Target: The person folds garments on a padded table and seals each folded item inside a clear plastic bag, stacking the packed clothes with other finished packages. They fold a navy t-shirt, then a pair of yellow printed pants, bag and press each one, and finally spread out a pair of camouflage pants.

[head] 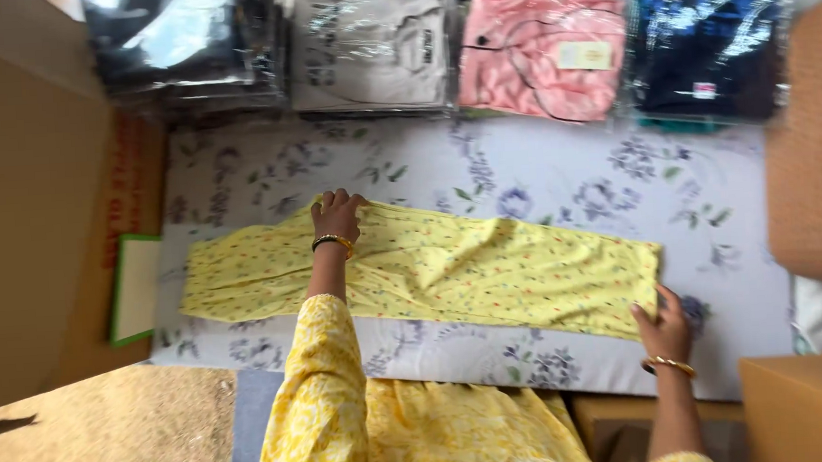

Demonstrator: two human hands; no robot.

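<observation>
yellow printed garment [452,271] folded long across a floral sheet [569,174], left hand [337,216] pressed flat on its upper edge with fingers together, right hand [664,325] pinching its lower right corner, bagged clothes [543,52] stacked beyond, cardboard box [29,207] left

I see four bagged garments in row beyond grip, well apart from it: dark packet [181,40], grey packet [371,48], pink packet [543,52], navy packet [709,46]. Floral sheet [560,179] lies under grip area. Cardboard box [29,207] far to its left, green-edged board [134,288] beside sheet's left end. Second cardboard box [807,407] just right, near side.
</observation>
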